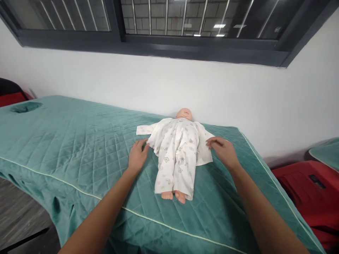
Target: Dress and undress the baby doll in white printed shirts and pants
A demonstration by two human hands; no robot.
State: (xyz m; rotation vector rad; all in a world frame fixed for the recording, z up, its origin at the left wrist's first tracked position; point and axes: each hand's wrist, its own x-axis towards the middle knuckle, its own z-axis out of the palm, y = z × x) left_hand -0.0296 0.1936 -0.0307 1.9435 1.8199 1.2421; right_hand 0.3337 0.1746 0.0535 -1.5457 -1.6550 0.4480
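Note:
A baby doll point(184, 113) lies on its back on the green quilted bed cover point(106, 141), head toward the wall and bare feet toward me. White printed pants point(177, 158) cover its legs and body. A white baby shirt point(204, 151) is spread out on both sides of it, one sleeve stretched to the left. My left hand point(138, 153) pinches the shirt's left edge between thumb and fingers. On the other side, the fingers of my right hand point(224, 150) are closed on the shirt's right edge, near the sleeve.
A white wall point(106, 81) with a dark-framed barred window point(198, 46) rises behind the bed. The cover has a face hole point(26, 107) at far left. Red plastic furniture point(309, 190) stands to the right. Dark wood flooring point(21, 211) shows at lower left.

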